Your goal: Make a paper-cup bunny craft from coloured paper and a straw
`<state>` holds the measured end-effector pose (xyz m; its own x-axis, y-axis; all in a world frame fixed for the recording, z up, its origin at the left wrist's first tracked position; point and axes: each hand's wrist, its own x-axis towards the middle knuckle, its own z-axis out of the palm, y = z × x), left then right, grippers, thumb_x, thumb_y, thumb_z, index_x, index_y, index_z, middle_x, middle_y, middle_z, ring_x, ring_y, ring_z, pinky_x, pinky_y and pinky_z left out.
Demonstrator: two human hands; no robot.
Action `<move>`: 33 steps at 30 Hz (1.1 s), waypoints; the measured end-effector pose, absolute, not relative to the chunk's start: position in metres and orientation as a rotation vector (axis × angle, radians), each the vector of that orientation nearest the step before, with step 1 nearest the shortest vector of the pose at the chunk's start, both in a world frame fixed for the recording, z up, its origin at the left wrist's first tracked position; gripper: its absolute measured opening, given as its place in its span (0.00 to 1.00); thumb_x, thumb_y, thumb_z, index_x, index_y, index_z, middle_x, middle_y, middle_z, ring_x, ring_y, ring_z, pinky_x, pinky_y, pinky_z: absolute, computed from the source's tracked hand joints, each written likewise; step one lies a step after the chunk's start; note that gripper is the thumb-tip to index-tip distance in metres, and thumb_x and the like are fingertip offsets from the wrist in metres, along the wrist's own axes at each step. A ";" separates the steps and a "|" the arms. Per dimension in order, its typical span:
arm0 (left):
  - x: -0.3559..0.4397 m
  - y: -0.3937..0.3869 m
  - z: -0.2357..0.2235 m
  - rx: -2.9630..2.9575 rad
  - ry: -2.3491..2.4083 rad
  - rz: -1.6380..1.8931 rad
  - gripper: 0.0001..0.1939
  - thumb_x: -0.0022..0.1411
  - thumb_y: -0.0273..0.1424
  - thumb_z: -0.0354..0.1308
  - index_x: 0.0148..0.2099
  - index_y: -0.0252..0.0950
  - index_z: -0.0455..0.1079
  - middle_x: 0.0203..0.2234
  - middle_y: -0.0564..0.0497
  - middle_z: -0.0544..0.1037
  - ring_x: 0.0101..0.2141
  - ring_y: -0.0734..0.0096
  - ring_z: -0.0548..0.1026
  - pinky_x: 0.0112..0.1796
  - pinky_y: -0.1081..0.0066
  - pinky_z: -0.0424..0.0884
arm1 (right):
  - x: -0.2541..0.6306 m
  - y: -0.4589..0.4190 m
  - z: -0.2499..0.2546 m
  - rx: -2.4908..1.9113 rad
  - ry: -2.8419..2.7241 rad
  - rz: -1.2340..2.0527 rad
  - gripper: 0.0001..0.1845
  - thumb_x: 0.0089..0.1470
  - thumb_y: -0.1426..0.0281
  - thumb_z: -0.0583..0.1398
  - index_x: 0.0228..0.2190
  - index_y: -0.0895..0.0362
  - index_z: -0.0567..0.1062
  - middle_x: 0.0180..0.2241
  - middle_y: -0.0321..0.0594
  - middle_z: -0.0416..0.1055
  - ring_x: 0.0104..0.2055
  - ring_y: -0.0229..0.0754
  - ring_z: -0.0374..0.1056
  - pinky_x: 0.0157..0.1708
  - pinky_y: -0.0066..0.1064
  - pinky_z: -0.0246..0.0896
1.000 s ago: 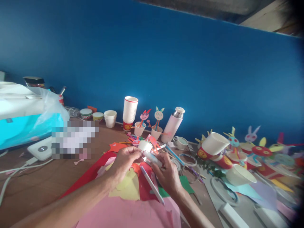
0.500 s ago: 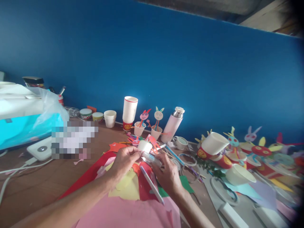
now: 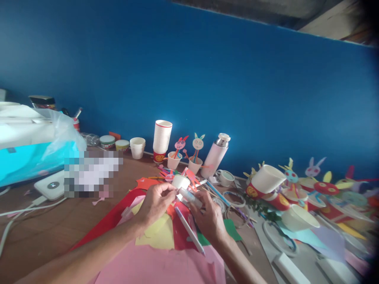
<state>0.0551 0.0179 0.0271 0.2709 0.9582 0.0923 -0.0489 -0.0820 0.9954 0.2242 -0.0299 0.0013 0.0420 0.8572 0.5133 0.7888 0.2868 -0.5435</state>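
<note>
My right hand [image 3: 207, 215] is closed around a translucent white tube that looks like a glue stick [image 3: 189, 197], its end pointing up and left. Against that end, the thumb and fingers of my left hand [image 3: 158, 201] are pinched together; what they hold is too small to make out. A bit of orange paper [image 3: 171, 211] shows just below the left fingertips, and I cannot tell whether they touch it. Right behind the fingers stands a white paper cup [image 3: 180, 181]. A white marker [image 3: 189, 230] lies across red paper [image 3: 181, 236] between my forearms.
Pink paper [image 3: 160, 264] and yellow paper [image 3: 156, 232] cover the near table. Toward the wall are a cup stack [image 3: 162, 136], two cups with paper rabbit figures [image 3: 198, 142] and a pink thermos [image 3: 215, 156]. More cup figures crowd the right; a power bank [image 3: 51, 185] lies left.
My hands stay nearly in place, with only slight finger movement at the tube's end. The orange paper bit under my left fingers has shifted slightly and looks more angular.
</note>
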 end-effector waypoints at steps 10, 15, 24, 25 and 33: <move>0.055 0.019 0.022 1.385 0.920 1.073 0.09 0.48 0.34 0.58 0.29 0.34 0.74 0.21 0.51 0.77 0.25 0.67 0.74 0.25 0.75 0.67 | 0.226 -0.028 0.001 -1.539 -1.690 0.092 0.07 0.48 0.69 0.58 0.33 0.55 0.66 0.26 0.36 0.70 0.27 0.40 0.67 0.27 0.27 0.57; 0.054 0.023 0.023 1.331 0.892 1.036 0.10 0.49 0.35 0.58 0.29 0.33 0.72 0.25 0.49 0.78 0.27 0.66 0.75 0.28 0.73 0.69 | 0.230 -0.025 0.003 -1.509 -1.570 0.316 0.08 0.51 0.66 0.56 0.34 0.55 0.66 0.27 0.34 0.69 0.24 0.37 0.63 0.25 0.26 0.56; 0.054 0.026 0.032 1.216 0.989 1.059 0.07 0.49 0.31 0.58 0.29 0.30 0.71 0.21 0.49 0.76 0.23 0.70 0.74 0.27 0.73 0.71 | 0.221 -0.024 0.004 -1.210 -1.371 0.918 0.08 0.51 0.66 0.58 0.31 0.55 0.62 0.24 0.30 0.66 0.20 0.32 0.56 0.19 0.23 0.51; 0.055 0.026 0.032 1.217 0.989 1.069 0.08 0.49 0.31 0.58 0.29 0.30 0.71 0.20 0.50 0.76 0.22 0.71 0.74 0.27 0.73 0.71 | 0.220 -0.024 0.003 -1.214 -1.367 0.930 0.08 0.51 0.66 0.58 0.31 0.55 0.62 0.24 0.30 0.65 0.20 0.32 0.56 0.18 0.23 0.51; 0.053 0.026 0.022 1.412 0.914 1.135 0.08 0.53 0.32 0.55 0.32 0.32 0.71 0.22 0.52 0.75 0.26 0.69 0.74 0.28 0.72 0.73 | 0.220 -0.024 -0.002 -1.240 -1.440 0.901 0.06 0.52 0.68 0.56 0.30 0.56 0.63 0.24 0.30 0.62 0.20 0.31 0.52 0.19 0.23 0.48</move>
<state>0.0531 0.0264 0.0217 0.2557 0.9538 0.1575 -0.0495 -0.1497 0.9875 0.2198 -0.0240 -0.0025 0.0165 0.9778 0.2089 0.2393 0.1990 -0.9503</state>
